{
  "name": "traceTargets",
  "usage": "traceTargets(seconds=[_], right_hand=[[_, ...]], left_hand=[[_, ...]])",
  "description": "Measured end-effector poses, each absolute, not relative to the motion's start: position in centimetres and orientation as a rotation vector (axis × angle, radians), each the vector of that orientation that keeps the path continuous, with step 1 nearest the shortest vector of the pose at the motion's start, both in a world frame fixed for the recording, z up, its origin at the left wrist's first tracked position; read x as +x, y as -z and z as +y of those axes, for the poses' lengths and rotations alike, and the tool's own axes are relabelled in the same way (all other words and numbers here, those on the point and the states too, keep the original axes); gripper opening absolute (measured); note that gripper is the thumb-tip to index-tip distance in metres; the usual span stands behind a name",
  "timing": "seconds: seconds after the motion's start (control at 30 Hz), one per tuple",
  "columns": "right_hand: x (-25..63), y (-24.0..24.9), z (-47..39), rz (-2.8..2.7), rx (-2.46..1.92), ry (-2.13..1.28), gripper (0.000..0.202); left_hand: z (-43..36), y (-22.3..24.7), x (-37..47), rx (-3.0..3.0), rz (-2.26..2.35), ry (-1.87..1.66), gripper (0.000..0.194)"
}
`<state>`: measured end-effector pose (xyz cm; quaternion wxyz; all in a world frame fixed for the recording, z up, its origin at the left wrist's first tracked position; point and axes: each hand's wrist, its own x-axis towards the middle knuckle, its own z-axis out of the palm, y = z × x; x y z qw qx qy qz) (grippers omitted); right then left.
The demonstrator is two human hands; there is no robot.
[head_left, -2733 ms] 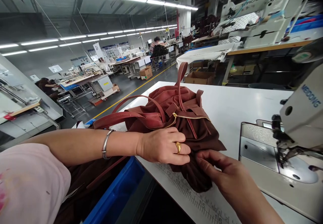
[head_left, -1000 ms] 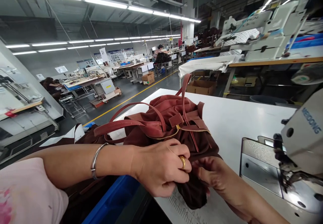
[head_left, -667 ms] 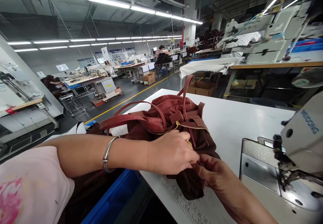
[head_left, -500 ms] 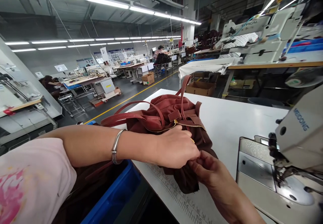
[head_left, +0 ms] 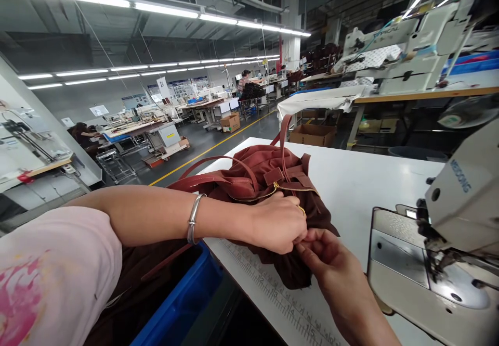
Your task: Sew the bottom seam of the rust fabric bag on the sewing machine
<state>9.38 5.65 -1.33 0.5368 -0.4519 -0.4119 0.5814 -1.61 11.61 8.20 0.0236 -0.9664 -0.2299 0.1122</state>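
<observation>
A reddish-brown handbag (head_left: 268, 161) with long straps lies on the white table, its brass zipper (head_left: 249, 199) running across the near side. Dark brown lining (head_left: 292, 273) spills out from it toward me. My left hand (head_left: 278, 225), with a ring and a silver bangle, is closed on this lining, knuckles up. Pinched fingers of my right hand (head_left: 329, 255) meet the left fingertips at the lining's right edge. The exact spot between the fingertips is hidden.
The sewing machine (head_left: 452, 190) stands close on the right of the white table (head_left: 374, 171), which has a printed ruler (head_left: 273, 296) along its near edge. A blue bin (head_left: 175, 304) with dark cloth sits below on the left. Another sewing machine (head_left: 409, 60) stands behind.
Both hands stay together on the lining, shifted slightly right and up in the picture. The view has tilted a little. The bag keeps nearly the same place on the table.
</observation>
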Motion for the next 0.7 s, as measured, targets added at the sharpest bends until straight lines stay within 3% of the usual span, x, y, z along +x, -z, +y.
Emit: traceTargets(seconds=[0.27,0.4,0.7], right_hand=[[9.5,1.5,4.1,-0.958,-1.135,-1.402,0.028],[9.6,1.9,3.6,-0.778,-1.129,-1.620,0.033],[8.5,1.3,5.8,-0.776,-1.083,-1.955,0.020]], left_hand=[[11.4,-6.9,-2.7,-3.024,-0.562,-0.115,0.009],[11.3,-6.9,-3.3,-2.996,-0.496,-0.086,0.010],[10.4,-7.2,-5.4,-2.838,-0.182,-0.146,0.007]])
